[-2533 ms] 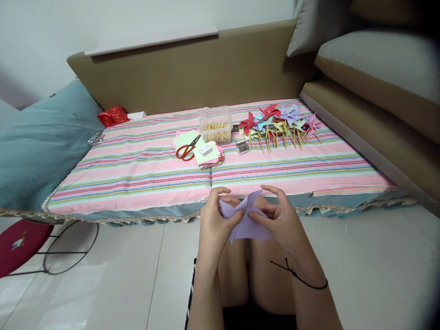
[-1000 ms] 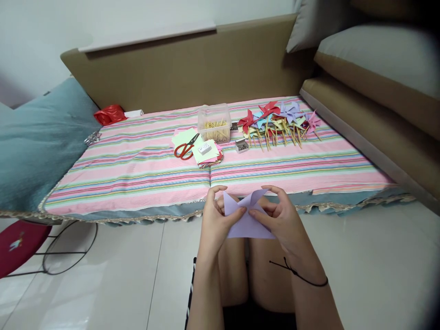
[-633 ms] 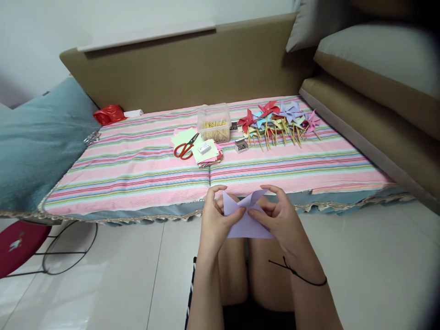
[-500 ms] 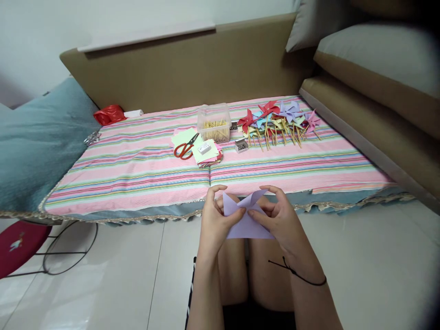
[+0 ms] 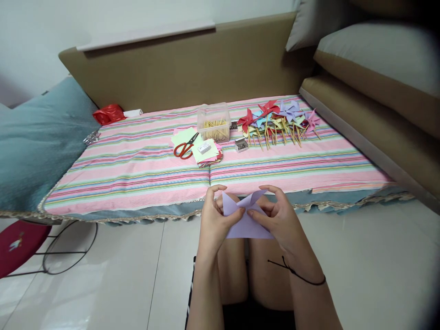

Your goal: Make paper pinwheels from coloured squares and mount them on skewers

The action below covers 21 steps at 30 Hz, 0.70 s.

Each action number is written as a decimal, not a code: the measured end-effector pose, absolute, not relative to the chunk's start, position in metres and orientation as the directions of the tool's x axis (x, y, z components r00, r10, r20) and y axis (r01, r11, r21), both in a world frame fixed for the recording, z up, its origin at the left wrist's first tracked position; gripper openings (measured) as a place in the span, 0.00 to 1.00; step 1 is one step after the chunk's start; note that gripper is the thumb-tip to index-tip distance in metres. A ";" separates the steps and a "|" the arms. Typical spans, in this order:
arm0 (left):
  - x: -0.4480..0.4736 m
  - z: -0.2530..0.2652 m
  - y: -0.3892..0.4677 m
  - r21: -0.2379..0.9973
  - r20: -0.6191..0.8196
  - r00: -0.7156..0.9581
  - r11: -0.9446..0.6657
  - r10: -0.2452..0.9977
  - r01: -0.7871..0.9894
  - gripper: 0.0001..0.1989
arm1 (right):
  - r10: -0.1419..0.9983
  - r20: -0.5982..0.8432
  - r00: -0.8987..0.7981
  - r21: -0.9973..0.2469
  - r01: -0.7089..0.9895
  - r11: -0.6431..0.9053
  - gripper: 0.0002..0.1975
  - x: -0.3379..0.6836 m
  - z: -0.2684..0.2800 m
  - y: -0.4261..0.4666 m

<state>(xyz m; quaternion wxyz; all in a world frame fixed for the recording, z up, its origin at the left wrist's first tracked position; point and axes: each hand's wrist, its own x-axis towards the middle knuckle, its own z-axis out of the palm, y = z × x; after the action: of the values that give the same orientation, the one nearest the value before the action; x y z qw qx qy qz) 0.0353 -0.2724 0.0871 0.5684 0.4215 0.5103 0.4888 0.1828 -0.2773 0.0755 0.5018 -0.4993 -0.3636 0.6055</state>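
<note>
1. Lavender paper sheet (image 5: 249, 229), its upper right edge curling toward the middle, is held between both my hands above my legs (image 5: 268, 279).
2. My left hand (image 5: 215, 222) is clamped on its left part and my right hand (image 5: 280, 220) on its right, thumbs pressed close to the centre, tips slightly apart. How the fingers behind grip, I cannot tell.
3. I judge it almost weightless, springy, hardly slippery, and easily creased or torn; a light pinch near the centre should hold the curl without crushing the points.
4. Beyond my hands spreads a pink cloth with multicoloured stripes (image 5: 144, 183), soft and slightly rumpled. On it sit a clear plastic box (image 5: 220, 134) of thin tan sticks and, to the right, a heap of coloured paper pinwheels (image 5: 270, 109).
5. Around me are a brown upholstered backrest (image 5: 178, 68), a dark red round stool (image 5: 24, 243) and glossy pale floor tiles (image 5: 117, 284).
</note>
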 end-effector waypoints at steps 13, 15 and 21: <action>0.032 0.091 -0.273 0.964 -0.218 0.072 0.226 0.973 -0.142 0.28 | 0.966 -0.256 0.019 -0.927 -0.289 -0.240 0.35 0.183 0.069 -0.276; 0.033 0.090 -0.273 0.966 -0.223 0.055 0.228 0.973 -0.123 0.28 | 0.970 -0.243 0.024 -0.935 -0.271 -0.228 0.35 0.182 0.070 -0.276; 0.032 0.086 -0.272 0.961 -0.243 0.027 0.244 0.970 -0.129 0.30 | 0.980 -0.189 0.057 -0.965 -0.197 -0.174 0.35 0.181 0.075 -0.277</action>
<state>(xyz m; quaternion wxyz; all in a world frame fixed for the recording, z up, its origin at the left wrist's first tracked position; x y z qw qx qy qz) 0.0322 -0.2719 0.0858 0.5922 0.4036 0.5209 0.4639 0.1813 -0.2774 0.0747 0.5162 -0.5117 -0.3826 0.5704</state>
